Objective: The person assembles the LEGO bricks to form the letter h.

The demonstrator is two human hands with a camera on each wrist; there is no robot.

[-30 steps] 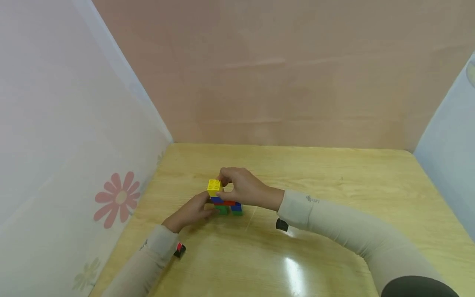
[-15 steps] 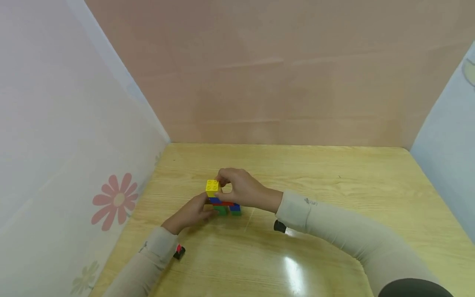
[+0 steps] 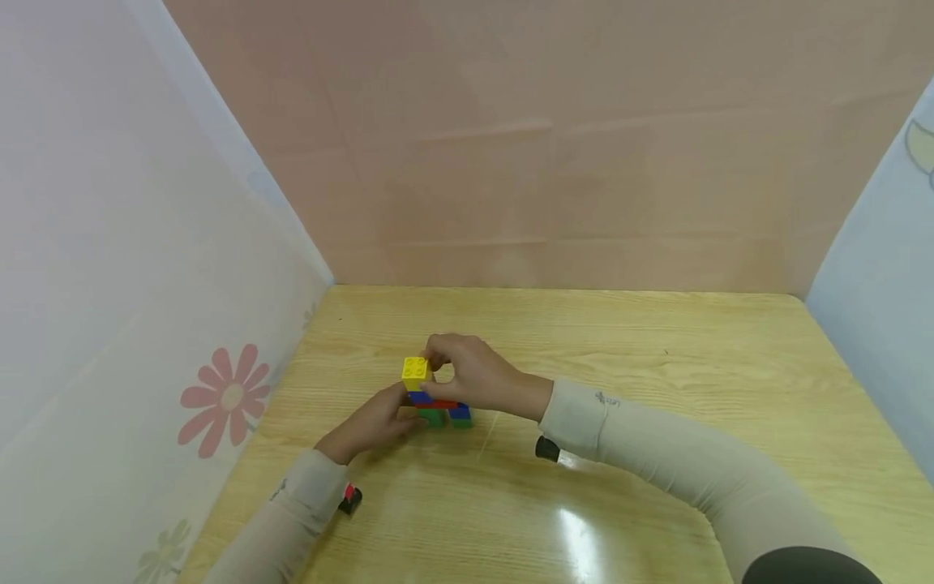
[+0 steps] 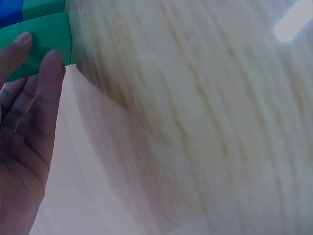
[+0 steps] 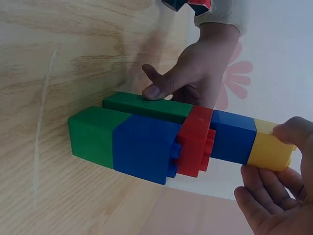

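A small tower of toy building blocks stands on the table at centre left. Its two legs are a green column (image 5: pixel 146 106) and a green block (image 5: pixel 93 139) with a blue block (image 5: pixel 144 147) on it. Across the column's top lies a red block (image 5: pixel 193 142), with a second blue block (image 5: pixel 234 136) and then a yellow block (image 3: pixel 416 371) stacked above. My right hand (image 3: pixel 477 373) pinches the yellow block between thumb and fingers. Low on the near left, my left hand (image 3: pixel 372 422) grips the green column, its thumb (image 4: pixel 19 46) on one face.
The wood-grained table (image 3: pixel 657 438) reaches a brownish back panel (image 3: pixel 540 162). A pale side panel (image 3: pixel 146 268) with a printed flower rises at the left, and a bluish panel (image 3: pixel 876 276) at the right. A small black device (image 3: pixel 547 448) hangs under the right cuff.
The head view has shifted slightly. Both hands keep their holds on the tower, and the yellow block stays on top.
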